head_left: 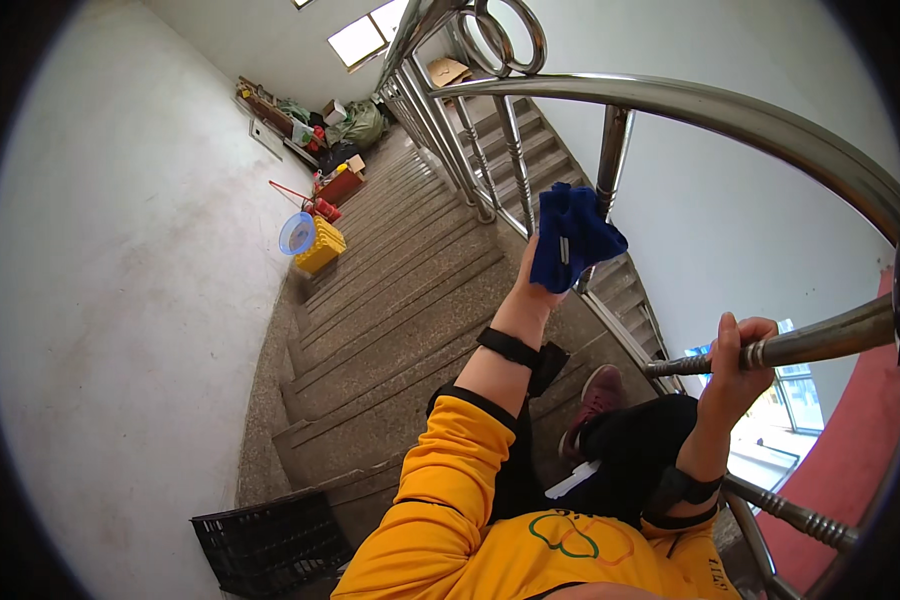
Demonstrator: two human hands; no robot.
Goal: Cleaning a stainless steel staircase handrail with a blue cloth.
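Observation:
A dark blue cloth (582,238) with a small white tag is draped over my left hand (536,282) and pressed against an upright metal baluster (615,150) of the stair railing. The cloth hides my left fingers, which appear closed on it around the post. On the right, my right hand (742,372) is wrapped around another shiny baluster (815,342) with ringed ends, thumb up. The curved steel handrail (720,95) runs above both hands.
Stone stairs (400,310) lie to my left along a white wall. Farther off are a yellow crate (320,247), a blue basin (297,234), a red fire extinguisher (322,208) and piled bags (360,125). A black crate (270,545) sits near my left.

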